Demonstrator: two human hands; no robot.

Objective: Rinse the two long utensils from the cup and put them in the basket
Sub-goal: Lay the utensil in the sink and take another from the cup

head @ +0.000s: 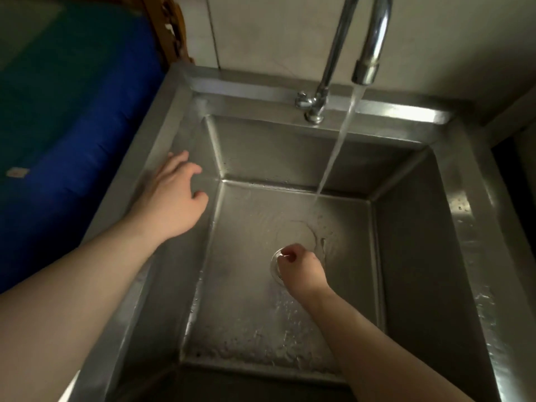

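My right hand (298, 265) is down in the sink, at about 5 o'clock from the middle of the view, fingers curled in with the fingertips bunched together right over the drain (275, 265). Whether they pinch something small there I cannot tell; nothing long shows in that hand. The drain's metal ring peeks out at the hand's 9 o'clock side, the rest hidden under my knuckles.

My left hand (174, 195) is at 9 o'clock, palm down with relaxed, loosely spread fingers over the sink's left rim, gripping nothing. Its fingertips reach over the inner edge of the left wall; I cannot tell whether the palm rests on the metal or hovers just above it. My bare forearm runs back from it toward 7 o'clock.

Water (333, 158) pours from the spout (369, 53) at 12 o'clock and slants down to hit the basin floor just beyond my right hand, at its 12 o'clock, spreading into a shallow ripple around the drain. The tap base (314, 111) stands on the back ledge, to the stream's left. The steel sink (414, 256) has wet droplets on its floor near 6 o'clock and on the right rim.

The utensils, the cup and the basket are out of view. Beyond the left rim, from 9 to 11 o'clock, lies blue and green cloth (72, 111).
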